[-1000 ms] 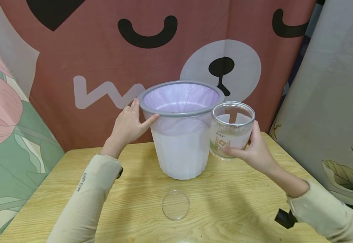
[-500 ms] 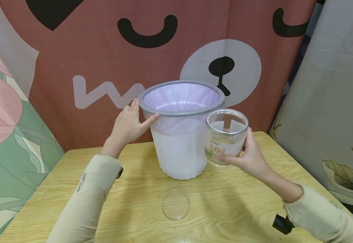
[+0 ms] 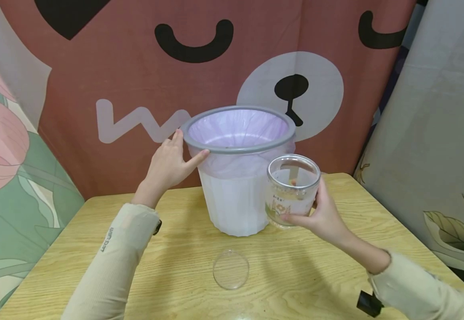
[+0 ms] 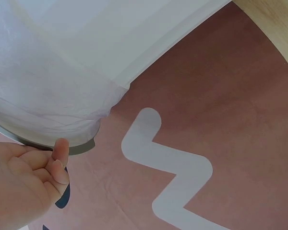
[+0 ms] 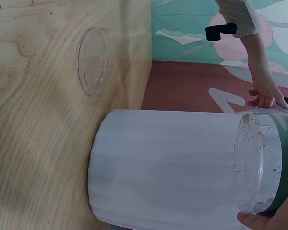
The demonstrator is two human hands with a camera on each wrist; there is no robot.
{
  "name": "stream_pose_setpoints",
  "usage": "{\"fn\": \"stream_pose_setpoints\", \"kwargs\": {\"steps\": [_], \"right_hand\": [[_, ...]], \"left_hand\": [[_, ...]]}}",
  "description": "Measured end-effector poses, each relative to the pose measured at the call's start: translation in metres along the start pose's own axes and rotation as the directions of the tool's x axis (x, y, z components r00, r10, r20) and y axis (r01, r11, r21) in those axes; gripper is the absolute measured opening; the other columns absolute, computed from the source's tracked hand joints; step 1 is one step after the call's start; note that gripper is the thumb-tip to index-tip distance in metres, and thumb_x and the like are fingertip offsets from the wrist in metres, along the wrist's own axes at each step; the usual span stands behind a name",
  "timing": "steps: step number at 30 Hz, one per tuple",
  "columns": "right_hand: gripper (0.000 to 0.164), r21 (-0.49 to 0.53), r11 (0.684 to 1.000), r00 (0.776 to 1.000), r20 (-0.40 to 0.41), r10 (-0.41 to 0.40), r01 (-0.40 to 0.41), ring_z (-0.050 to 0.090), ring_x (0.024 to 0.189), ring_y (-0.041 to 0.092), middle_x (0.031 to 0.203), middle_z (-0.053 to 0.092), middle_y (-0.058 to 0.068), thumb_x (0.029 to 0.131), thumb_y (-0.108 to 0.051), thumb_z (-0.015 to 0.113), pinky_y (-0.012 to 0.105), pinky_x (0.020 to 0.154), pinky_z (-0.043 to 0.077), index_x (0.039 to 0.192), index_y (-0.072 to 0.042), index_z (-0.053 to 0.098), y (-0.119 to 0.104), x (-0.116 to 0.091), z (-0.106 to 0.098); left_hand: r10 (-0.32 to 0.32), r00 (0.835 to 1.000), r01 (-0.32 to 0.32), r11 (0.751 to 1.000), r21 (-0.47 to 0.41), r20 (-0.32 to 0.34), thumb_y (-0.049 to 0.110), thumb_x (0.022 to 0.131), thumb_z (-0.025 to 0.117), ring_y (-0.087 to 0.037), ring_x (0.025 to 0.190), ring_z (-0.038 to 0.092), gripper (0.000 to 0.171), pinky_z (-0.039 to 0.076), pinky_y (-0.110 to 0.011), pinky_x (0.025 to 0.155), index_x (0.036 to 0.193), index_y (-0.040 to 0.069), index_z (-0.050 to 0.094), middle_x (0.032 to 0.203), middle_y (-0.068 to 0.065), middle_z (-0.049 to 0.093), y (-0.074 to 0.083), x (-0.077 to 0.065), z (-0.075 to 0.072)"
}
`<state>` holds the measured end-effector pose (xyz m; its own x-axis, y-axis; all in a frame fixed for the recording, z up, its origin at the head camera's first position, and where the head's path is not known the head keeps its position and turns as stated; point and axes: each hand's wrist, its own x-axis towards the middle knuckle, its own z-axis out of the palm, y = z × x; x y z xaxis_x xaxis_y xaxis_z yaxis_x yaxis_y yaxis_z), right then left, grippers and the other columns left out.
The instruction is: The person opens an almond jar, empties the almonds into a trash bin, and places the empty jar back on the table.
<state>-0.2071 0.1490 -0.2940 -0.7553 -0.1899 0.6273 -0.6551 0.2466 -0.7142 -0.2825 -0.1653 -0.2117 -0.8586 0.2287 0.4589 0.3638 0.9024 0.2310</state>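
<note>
A white trash can [image 3: 235,200] with a grey rim [image 3: 239,150] stands upright on the table, lined with a pale purple bag [image 3: 239,129]. My left hand [image 3: 167,165] holds the rim at its left side, thumb along the front edge. In my right hand [image 3: 327,218] is a clear jar [image 3: 289,202] with a silver mouth ring and a printed flower label, gripped round its right side. The jar is upright, slightly tilted, and overlaps the can's right side in the head view. Small brown specks dot the jar's base [image 5: 252,163] in the right wrist view.
A clear round lid [image 3: 231,270] lies on the wooden table [image 3: 168,289] in front of the can. Behind the table hangs a reddish-brown cloth [image 3: 128,62] printed with a cartoon face. Patterned cloths flank both sides.
My right hand has brought the jar down and slightly left, away from the can's rim. The left hand, the can and the lid have stayed in place.
</note>
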Motion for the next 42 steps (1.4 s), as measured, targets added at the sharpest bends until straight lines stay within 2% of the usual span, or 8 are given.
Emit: {"fn": "stream_pose_setpoints", "kwargs": {"steps": [9,18,26,35,42], "right_hand": [[0.091,-0.016,0.999,0.999,0.003,0.040,-0.040,0.048,0.099,0.012,0.113,0.047,0.013,0.058,0.005,0.079,0.023,0.076,0.043,0.131,-0.002,0.026,0.006,-0.008,0.007],[0.095,0.001,0.998,0.998,0.022,0.062,-0.062,0.048,0.101,0.013,0.115,0.047,0.013,0.059,0.002,0.080,0.027,0.077,0.044,0.135,-0.008,0.024,0.013,-0.016,0.014],[0.093,-0.011,0.995,0.994,0.033,0.101,-0.100,0.047,0.101,0.012,0.115,0.047,0.012,0.059,0.000,0.081,0.030,0.077,0.043,0.133,-0.005,0.025,0.018,-0.023,0.019],[0.091,-0.024,0.992,0.991,0.063,0.121,-0.120,0.047,0.103,0.014,0.116,0.048,0.011,0.061,-0.006,0.081,0.038,0.077,0.045,0.134,-0.009,0.028,0.021,-0.028,0.021],[0.093,-0.021,0.988,0.987,0.047,0.151,-0.150,0.048,0.102,0.019,0.115,0.049,0.010,0.057,-0.007,0.083,0.037,0.077,0.045,0.132,-0.006,0.028,0.027,-0.034,0.025]], "left_hand": [[0.001,1.000,-0.001,1.000,0.001,-0.001,0.069,0.080,0.038,-0.039,0.125,0.028,0.100,0.025,-0.047,0.099,0.138,-0.010,0.017,0.141,-0.025,0.022,0.000,0.000,0.000],[0.005,1.000,-0.005,1.000,0.000,-0.006,0.069,0.080,0.038,-0.039,0.124,0.029,0.100,0.026,-0.047,0.099,0.137,-0.011,0.018,0.140,-0.026,0.023,0.000,0.000,0.000],[0.002,1.000,-0.002,1.000,-0.003,-0.005,0.069,0.080,0.038,-0.039,0.124,0.029,0.100,0.026,-0.047,0.098,0.138,-0.010,0.017,0.141,-0.025,0.022,0.000,0.000,0.000],[0.002,1.000,-0.002,1.000,-0.009,-0.002,0.068,0.080,0.039,-0.039,0.124,0.029,0.100,0.026,-0.047,0.098,0.138,-0.010,0.017,0.141,-0.025,0.022,0.000,0.000,0.000],[-0.002,1.000,0.002,1.000,-0.009,0.002,0.069,0.079,0.038,-0.039,0.124,0.029,0.101,0.026,-0.047,0.098,0.138,-0.010,0.017,0.141,-0.025,0.022,0.000,0.000,0.000]]}}
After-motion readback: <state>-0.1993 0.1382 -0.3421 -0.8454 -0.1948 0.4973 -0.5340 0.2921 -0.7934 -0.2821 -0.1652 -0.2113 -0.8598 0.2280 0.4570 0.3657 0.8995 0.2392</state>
